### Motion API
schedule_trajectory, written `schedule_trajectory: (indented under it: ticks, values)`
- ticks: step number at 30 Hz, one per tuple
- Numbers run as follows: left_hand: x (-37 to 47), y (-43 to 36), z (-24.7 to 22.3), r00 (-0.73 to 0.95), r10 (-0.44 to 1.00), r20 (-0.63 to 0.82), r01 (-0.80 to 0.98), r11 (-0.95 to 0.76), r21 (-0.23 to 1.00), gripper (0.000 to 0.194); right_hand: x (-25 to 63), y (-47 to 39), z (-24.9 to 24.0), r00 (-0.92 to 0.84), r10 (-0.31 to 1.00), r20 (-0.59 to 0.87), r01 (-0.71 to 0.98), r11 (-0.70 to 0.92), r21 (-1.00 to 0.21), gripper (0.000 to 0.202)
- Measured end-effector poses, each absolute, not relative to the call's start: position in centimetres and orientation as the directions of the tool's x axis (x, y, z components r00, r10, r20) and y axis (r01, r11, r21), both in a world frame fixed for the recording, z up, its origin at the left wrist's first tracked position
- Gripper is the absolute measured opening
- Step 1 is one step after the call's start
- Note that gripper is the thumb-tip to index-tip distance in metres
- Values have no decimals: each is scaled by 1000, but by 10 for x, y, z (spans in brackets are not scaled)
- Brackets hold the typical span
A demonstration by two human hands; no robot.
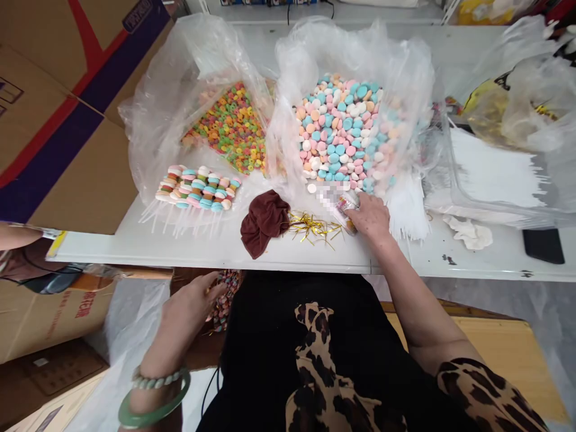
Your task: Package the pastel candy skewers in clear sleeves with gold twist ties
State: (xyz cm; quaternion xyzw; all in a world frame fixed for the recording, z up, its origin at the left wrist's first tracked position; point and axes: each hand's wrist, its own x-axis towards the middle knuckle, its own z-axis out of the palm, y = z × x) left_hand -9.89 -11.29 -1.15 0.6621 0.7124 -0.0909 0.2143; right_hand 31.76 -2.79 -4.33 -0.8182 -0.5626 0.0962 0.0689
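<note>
My right hand [371, 219] rests on the table with its fingers on a small clear printed packet [345, 207]. Below the table's front edge, my left hand [193, 303] hangs over a brown box holding many small wrapped candies [226, 300]; its fingers are partly spread, and nothing shows in them. Gold twist ties [312, 227] lie between the packet and a dark red cloth [265, 222]. Candy skewers on white sticks [198, 189] lie at the left. Behind are plastic bags of pastel candies [339, 129] and colourful ring candies [236, 129].
A large cardboard box [58, 120] stands at the left, beside part of another person's arm [18, 236]. White sticks fill a clear tray [495, 171] at the right. A crumpled tissue [470, 233] and a black phone-like object [543, 245] lie near the front edge.
</note>
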Motion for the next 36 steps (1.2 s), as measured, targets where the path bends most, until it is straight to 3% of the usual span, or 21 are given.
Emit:
schedule_trajectory:
  ticks: [3,7,11,14,16,19,21,26,28,32,34,36]
  values:
    - [-52,-94,-3,67,951,-302,918,60,393,32,321,-23,-56,415,903,-109,839,-426,-339,36]
    - [4,-68,-2,276,953,-129,666,-93,740,25,322,-27,-58,493,866,-83,742,-468,-480,27]
    - [53,-51,-9,367,903,-225,381,74,922,23,332,-37,-54,430,896,114,687,-242,-685,23]
    - [85,-47,-11,387,849,-360,165,320,933,32,324,-50,-47,501,842,198,493,-90,-865,22]
    - [102,-48,-12,419,798,-432,-8,479,878,41,307,-60,-43,485,873,46,234,-79,-969,21]
    - [116,-52,-17,452,752,-480,-228,618,753,40,272,-73,-42,240,962,-132,-28,-130,-991,19]
    - [117,-55,-22,361,782,-508,-326,616,717,37,253,-77,-44,180,975,-127,-26,-124,-992,18]
    - [97,-58,-34,140,845,-516,-425,521,740,38,228,-76,-47,99,985,-140,216,-159,-963,25]
    - [85,-56,-37,36,885,-465,-479,424,769,34,216,-73,-46,9,987,-161,168,-160,-973,22]
    - [65,-51,-43,-50,893,-447,-588,335,736,32,185,-68,-39,-126,951,-282,-146,-299,-943,25]
    - [56,-49,-45,-27,888,-459,-613,348,710,32,173,-64,-36,-125,935,-331,-173,-349,-921,27]
    - [45,-46,-44,-3,889,-458,-577,372,727,32,167,-59,-35,-147,920,-363,-94,-379,-921,28]
